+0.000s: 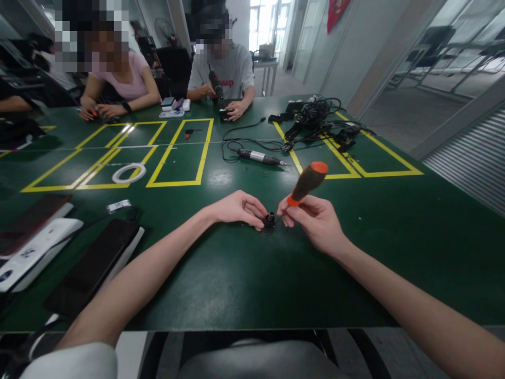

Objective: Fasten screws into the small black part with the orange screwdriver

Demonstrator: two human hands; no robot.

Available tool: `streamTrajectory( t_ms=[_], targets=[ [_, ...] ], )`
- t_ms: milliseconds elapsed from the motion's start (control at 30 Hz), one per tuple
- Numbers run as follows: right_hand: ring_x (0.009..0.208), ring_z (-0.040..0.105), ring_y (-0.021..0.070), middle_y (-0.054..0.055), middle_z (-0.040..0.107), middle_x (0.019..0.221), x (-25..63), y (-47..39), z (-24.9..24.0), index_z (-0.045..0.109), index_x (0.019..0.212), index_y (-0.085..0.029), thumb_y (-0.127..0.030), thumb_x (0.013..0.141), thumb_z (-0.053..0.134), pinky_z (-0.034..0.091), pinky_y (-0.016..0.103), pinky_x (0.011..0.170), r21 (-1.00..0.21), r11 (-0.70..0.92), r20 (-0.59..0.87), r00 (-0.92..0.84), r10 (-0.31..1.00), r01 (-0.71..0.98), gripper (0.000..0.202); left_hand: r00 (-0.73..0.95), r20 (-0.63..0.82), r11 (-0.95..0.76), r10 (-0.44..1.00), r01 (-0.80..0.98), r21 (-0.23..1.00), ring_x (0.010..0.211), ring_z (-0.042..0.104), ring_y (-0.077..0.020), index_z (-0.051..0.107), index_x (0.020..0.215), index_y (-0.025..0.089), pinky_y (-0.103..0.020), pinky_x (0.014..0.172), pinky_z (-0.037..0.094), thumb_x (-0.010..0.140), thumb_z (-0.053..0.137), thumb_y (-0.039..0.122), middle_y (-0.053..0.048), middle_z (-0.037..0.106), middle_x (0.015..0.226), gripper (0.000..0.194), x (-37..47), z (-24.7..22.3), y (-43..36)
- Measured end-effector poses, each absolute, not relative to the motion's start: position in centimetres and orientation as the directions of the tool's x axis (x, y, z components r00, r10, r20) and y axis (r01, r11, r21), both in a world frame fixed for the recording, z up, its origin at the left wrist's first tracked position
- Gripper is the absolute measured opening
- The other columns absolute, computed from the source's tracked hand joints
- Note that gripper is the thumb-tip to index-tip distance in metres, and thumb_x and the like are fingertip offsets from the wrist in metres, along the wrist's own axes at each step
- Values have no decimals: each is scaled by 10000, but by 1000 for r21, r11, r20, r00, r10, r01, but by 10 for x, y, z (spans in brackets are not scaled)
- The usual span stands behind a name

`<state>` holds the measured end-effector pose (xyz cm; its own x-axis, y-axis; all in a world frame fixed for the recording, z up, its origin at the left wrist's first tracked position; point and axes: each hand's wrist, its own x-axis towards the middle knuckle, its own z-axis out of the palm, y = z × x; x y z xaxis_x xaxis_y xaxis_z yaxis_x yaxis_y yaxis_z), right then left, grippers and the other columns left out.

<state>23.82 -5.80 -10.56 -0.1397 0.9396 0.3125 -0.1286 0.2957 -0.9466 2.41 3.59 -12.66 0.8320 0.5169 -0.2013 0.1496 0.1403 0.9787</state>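
Left hand (236, 208) pinches small black part (269, 222) on table (244, 284); right hand (315, 221) grips orange-handled screwdriver (307, 182).

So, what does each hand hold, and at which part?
The right hand holds a screwdriver at the lower end of its handle, near the shaft. The left hand pinches a small black part at its side, on the table.

A small black round part (269, 223) sits on the green table (244, 273) — beside it, an orange-and-black-handled screwdriver (307, 182), tilted.
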Motion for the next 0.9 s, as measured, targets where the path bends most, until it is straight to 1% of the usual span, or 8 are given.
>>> streamTrajectory(
  t_ms=[100, 200, 300, 400, 567, 667, 733, 900],
  targets=[
    [545, 590, 110, 27, 742, 762, 238, -57, -109, 772, 908, -205, -463, 895, 792, 528, 273, 566, -938, 291, 322, -156, 934, -190, 259, 839, -191, 122, 510, 149, 981, 720, 753, -130, 763, 979, 102, -230, 695, 592, 610, 944, 221, -67, 795, 833, 428, 24, -126, 37],
    [573, 618, 124, 22, 758, 766, 236, -58, -109, 729, 976, -214, -463, 860, 826, 540, 271, 577, -931, 297, 332, -154, 931, -213, 291, 838, -172, 59, 518, 165, 984, 663, 724, -96, 770, 1020, 103, -191, 669, 559, 634, 911, 182, -38, 782, 765, 419, 24, -126, 37],
    [563, 619, 136, 21, 756, 725, 236, -59, -107, 669, 873, -214, -475, 820, 854, 541, 277, 563, -948, 278, 298, -128, 946, -156, 324, 832, -162, 36, 531, 169, 985, 656, 717, -93, 762, 1094, 115, -193, 666, 553, 618, 918, 172, -38, 791, 802, 504, 24, -125, 37],
    [549, 602, 132, 34, 754, 724, 236, -59, -104, 689, 777, -203, -471, 805, 862, 532, 279, 546, -955, 280, 290, -111, 951, -97, 320, 826, -164, 53, 540, 161, 986, 689, 726, -104, 764, 1087, 119, -218, 692, 570, 598, 941, 200, -58, 803, 881, 526, 24, -125, 37],
    [538, 578, 132, 23, 712, 702, 237, -58, -108, 778, 822, -205, -478, 828, 840, 522, 305, 548, -949, 294, 307, -122, 944, -111, 280, 817, -193, 57, 543, 194, 979, 671, 704, -102, 790, 1001, 118, -204, 655, 542, 591, 959, 258, -45, 785, 796, 464, 23, -126, 37],
    [537, 581, 129, 26, 733, 742, 237, -58, -110, 771, 912, -209, -502, 865, 801, 529, 308, 560, -941, 289, 317, -158, 935, -176, 298, 820, -199, 41, 537, 210, 977, 654, 696, -98, 790, 1007, 119, -195, 647, 530, 605, 956, 271, -31, 774, 757, 461, 23, -125, 37],
    [540, 589, 127, 25, 746, 750, 236, -59, -109, 738, 953, -209, -486, 856, 819, 527, 294, 558, -936, 289, 324, -171, 931, -201, 304, 827, -199, 38, 525, 211, 977, 662, 704, -99, 784, 1025, 119, -198, 665, 540, 619, 947, 259, -28, 775, 753, 460, 23, -124, 37],
    [558, 602, 136, 36, 752, 743, 237, -60, -105, 705, 813, -202, -440, 817, 864, 523, 283, 548, -949, 281, 300, -138, 944, -146, 287, 826, -192, 58, 529, 191, 980, 669, 709, -91, 769, 1057, 119, -203, 695, 556, 614, 941, 214, -19, 781, 767, 485, 25, -125, 36]
  ],
)
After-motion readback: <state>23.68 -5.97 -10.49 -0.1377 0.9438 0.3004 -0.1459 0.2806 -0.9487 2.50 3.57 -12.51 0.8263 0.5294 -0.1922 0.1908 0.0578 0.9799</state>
